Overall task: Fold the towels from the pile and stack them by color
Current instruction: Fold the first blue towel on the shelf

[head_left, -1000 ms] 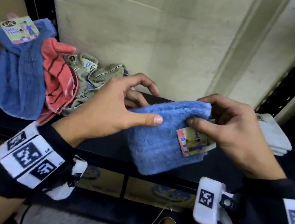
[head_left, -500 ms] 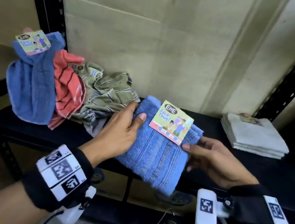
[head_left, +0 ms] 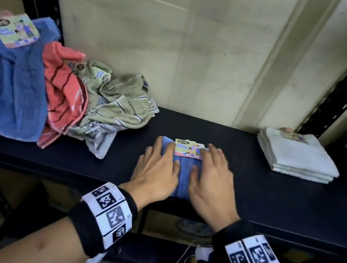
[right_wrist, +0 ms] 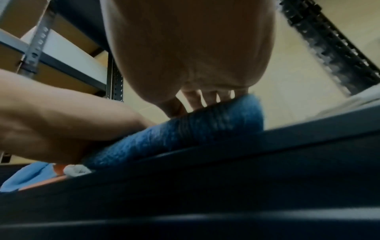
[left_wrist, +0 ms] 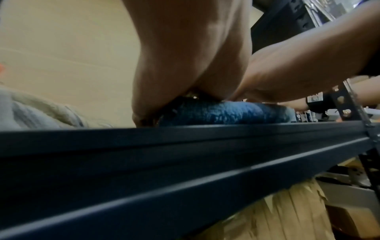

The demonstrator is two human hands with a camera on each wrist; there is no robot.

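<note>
Since half a second ago, you have brought the folded blue towel [head_left: 185, 172] down from mid-air onto the black shelf [head_left: 261, 192], and both palms now lie flat on it. Your left hand [head_left: 156, 172] covers its left half and your right hand [head_left: 210, 179] its right, fingers [head_left: 217, 154] straight and spread, gripping nothing, pressing to set the fold. Its paper tag [head_left: 189, 149] faces up at the far edge. The spot sits between the unfolded pile [head_left: 58, 98] at the left and the white stack [head_left: 297, 155] at the far right, well apart from both, likely to start a separate blue stack. Another blue towel [head_left: 11, 90] waits in the pile.
</note>
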